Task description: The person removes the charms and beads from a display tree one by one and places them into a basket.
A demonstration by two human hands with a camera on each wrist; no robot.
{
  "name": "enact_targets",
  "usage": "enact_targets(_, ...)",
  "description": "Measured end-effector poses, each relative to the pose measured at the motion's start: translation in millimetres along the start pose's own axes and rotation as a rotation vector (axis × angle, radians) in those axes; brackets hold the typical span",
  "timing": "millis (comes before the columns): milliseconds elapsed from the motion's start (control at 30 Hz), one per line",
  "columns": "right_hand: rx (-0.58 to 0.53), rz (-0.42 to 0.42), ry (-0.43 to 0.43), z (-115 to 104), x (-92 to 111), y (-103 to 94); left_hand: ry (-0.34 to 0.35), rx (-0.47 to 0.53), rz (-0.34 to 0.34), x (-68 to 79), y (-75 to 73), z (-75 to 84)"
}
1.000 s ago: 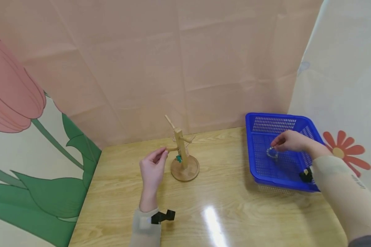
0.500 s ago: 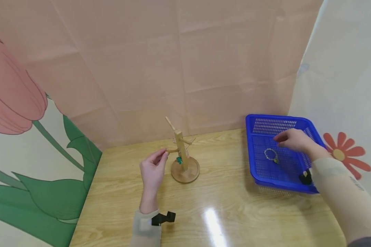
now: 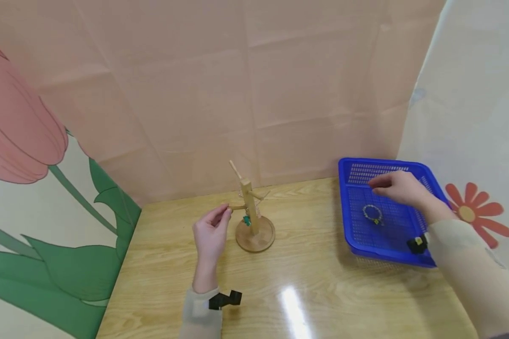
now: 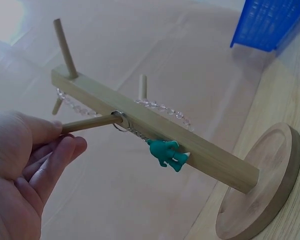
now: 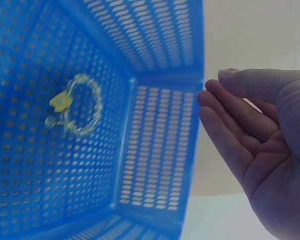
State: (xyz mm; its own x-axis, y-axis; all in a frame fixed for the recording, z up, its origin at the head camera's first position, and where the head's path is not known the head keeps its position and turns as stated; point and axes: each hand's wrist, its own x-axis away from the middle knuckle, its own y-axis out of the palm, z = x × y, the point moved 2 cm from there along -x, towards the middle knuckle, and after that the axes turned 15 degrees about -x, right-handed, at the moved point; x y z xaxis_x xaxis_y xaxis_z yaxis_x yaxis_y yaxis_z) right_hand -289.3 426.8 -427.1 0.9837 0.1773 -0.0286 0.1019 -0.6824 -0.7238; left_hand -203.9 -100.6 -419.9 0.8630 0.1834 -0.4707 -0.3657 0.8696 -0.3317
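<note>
My left hand (image 3: 210, 231) pinches the end of one peg (image 4: 90, 123) of a wooden stand (image 3: 251, 207). A green figure keychain (image 4: 167, 152) hangs by its metal ring on that same peg, close to the post. Pink beaded bracelets (image 4: 162, 107) hang from other pegs behind the post. Over the blue basket (image 3: 347, 221) my right hand (image 3: 400, 188) is held with relaxed fingers and nothing in them. Below it, on the basket floor, lies a pale beaded bracelet (image 3: 372, 213) with a yellow charm (image 5: 61, 101).
The stand's round base (image 3: 255, 242) rests on the wooden table (image 3: 314, 282). A pink backdrop (image 3: 195, 94) rises right behind the table. The basket stands at the right, by a white sheet printed with a red flower (image 3: 466, 213).
My right hand has let go of the pale bracelet, which now lies on the basket floor, and has risen slightly. The left hand keeps its hold on the peg.
</note>
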Motion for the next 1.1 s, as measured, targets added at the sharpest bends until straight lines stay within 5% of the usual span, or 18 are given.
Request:
enact_targets(567,-0.068,0.101,-0.133,-81,26,12.9,0.022,0.03,0.013,2.6,5.1,-3.6)
enact_targets(933,-0.114,0.028,-0.366,-159,36,61.2,0.043,0.024,0.034,0.1,3.9,-3.4)
enact_targets(1100,-0.203,0.004,-0.382,-177,28,79.2,0.045,0.027,0.035,-1.3,5.3,-4.1)
